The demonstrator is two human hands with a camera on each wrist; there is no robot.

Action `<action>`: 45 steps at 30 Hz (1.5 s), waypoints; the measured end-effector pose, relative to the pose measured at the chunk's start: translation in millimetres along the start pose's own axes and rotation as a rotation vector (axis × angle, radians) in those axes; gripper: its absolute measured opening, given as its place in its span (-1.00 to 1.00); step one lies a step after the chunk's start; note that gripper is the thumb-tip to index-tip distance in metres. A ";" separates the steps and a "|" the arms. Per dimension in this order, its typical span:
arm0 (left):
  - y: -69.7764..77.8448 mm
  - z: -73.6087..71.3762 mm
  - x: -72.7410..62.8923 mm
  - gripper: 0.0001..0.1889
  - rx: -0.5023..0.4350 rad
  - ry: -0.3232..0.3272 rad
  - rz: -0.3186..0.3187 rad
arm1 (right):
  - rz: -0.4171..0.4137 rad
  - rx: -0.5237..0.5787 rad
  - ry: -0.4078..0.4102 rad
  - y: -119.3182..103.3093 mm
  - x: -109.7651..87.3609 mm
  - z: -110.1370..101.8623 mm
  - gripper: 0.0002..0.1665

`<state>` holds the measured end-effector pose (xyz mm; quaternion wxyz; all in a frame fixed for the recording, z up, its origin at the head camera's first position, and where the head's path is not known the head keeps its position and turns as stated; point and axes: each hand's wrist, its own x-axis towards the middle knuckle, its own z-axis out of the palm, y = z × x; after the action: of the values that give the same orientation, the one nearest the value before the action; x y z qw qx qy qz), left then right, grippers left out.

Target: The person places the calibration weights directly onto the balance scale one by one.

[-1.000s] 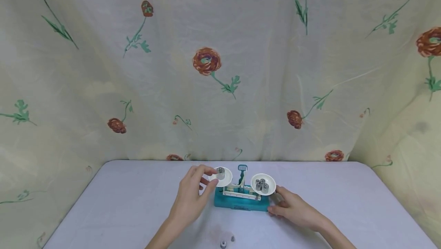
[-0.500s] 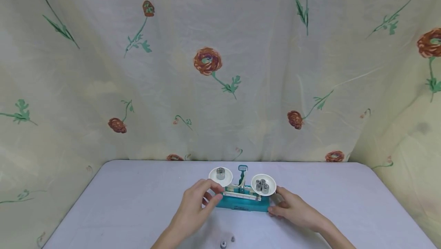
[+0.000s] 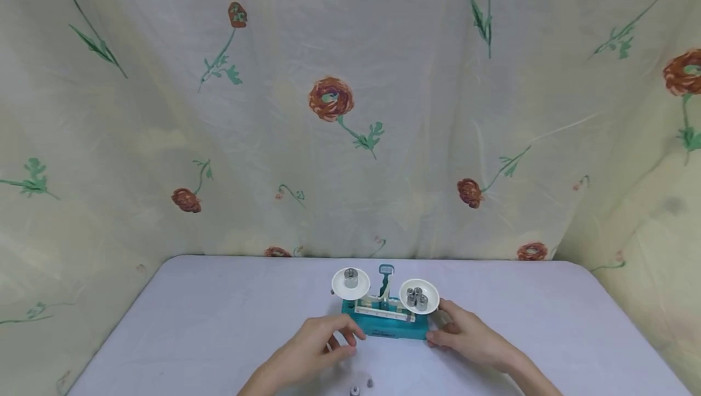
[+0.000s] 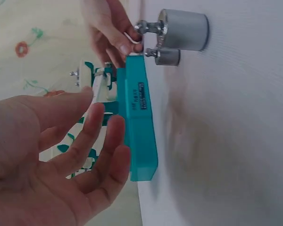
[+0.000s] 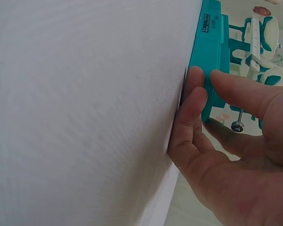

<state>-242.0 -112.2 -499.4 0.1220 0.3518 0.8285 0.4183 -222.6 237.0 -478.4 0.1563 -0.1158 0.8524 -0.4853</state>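
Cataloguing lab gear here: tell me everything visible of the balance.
The balance stands upright on the table: teal, plastic-looking base with dark label, white marked beam, two white pans. The left pan holds one metal weight, the right pan several smaller weights. The right hand grips the base's right end; the left hand is near, contact unclear.

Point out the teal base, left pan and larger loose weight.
Teal base (image 4: 140, 121): left wrist view, front face.
Left pan (image 3: 362, 286): head view, bare inner surface, right side.
Larger loose weight (image 4: 186, 30): left wrist view, cylinder side.
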 end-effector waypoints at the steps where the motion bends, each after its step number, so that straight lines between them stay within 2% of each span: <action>1: -12.4 3.7 1.2 -0.83 0.004 -0.023 0.014 | 0.003 0.003 -0.002 0.0 0.0 0.4 0.04; 3: -29.5 9.4 3.9 -0.82 0.014 -0.068 0.024 | 0.014 0.007 -0.004 -0.2 0.0 1.1 0.03; 5: -34.4 12.2 4.4 -0.82 0.045 -0.092 0.052 | 0.015 0.010 -0.003 -0.6 0.0 1.4 0.03; 7: -32.1 13.3 3.5 -0.83 0.068 -0.107 0.072 | 0.013 0.011 -0.003 -1.2 -0.2 1.6 0.03; 9: -19.7 11.7 1.3 -0.84 0.072 -0.122 0.056 | 0.011 0.010 -0.002 -1.8 -0.6 1.7 0.03; 10: -19.6 12.7 1.0 -0.85 0.077 -0.127 0.063 | 0.013 0.008 -0.001 -2.2 -0.8 1.6 0.04; 13: -21.8 16.2 2.7 -0.88 -0.001 -0.176 -0.011 | 0.017 0.004 0.003 -2.2 -0.9 1.1 0.04; 15: -12.6 15.4 2.5 -0.87 -0.036 -0.201 -0.074 | 0.024 -0.004 0.010 -2.4 -0.9 0.4 0.05; 16: -15.8 17.2 3.2 -0.87 -0.049 -0.210 -0.070 | 0.031 -0.007 0.015 -2.6 -0.8 0.1 0.05; 17: -7.5 15.2 2.3 -0.87 -0.073 -0.220 -0.099 | 0.034 -0.010 0.019 -2.6 -0.8 -0.1 0.05; 18: 3.1 12.5 0.6 -0.87 -0.072 -0.223 -0.104 | 0.036 -0.013 0.023 -2.9 -0.9 -0.1 0.05; 20: 15.2 9.0 -2.7 -0.87 -0.038 -0.238 -0.086 | 0.048 -0.025 0.033 -3.4 -1.0 0.1 0.05; 22: 20.0 6.7 -4.7 -0.88 -0.041 -0.258 -0.073 | 0.057 -0.031 0.039 -3.7 -1.1 0.6 0.05; 23: 24.4 5.6 -5.8 -0.89 -0.049 -0.260 -0.087 | 0.055 -0.035 0.039 -3.7 -1.3 1.0 0.05; 29: 38.4 3.1 -11.4 -0.91 -0.111 -0.231 -0.118 | 0.041 -0.046 0.044 -4.2 -2.9 1.6 0.03; 31: 35.4 3.9 -10.9 -0.90 -0.106 -0.234 -0.119 | 0.036 -0.042 0.044 -4.3 -3.2 2.1 0.02; 33: 24.3 6.5 -9.6 -0.88 -0.097 -0.249 -0.108 | 0.034 -0.041 0.046 -4.6 -3.4 3.0 0.02; 37: -11.6 14.8 -5.0 -0.82 -0.122 -0.296 -0.101 | 0.043 -0.042 0.062 -5.4 -3.5 5.3 0.02; 39: -14.6 15.5 -4.3 -0.80 -0.124 -0.318 -0.122 | 0.044 -0.050 0.074 -5.7 -3.3 6.2 0.02; 40: -12.8 14.6 -4.2 -0.80 -0.132 -0.330 -0.140 | 0.040 -0.053 0.078 -5.8 -3.2 6.6 0.01; 45: 26.4 3.9 -9.1 -0.77 -0.097 -0.358 -0.214 | 0.016 -0.094 0.107 -6.6 -2.3 8.8 -0.03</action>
<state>-220.8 -105.5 -482.1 0.3276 0.3240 0.8052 0.3732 -216.8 227.6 -476.6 0.1086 -0.0901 0.8822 -0.4492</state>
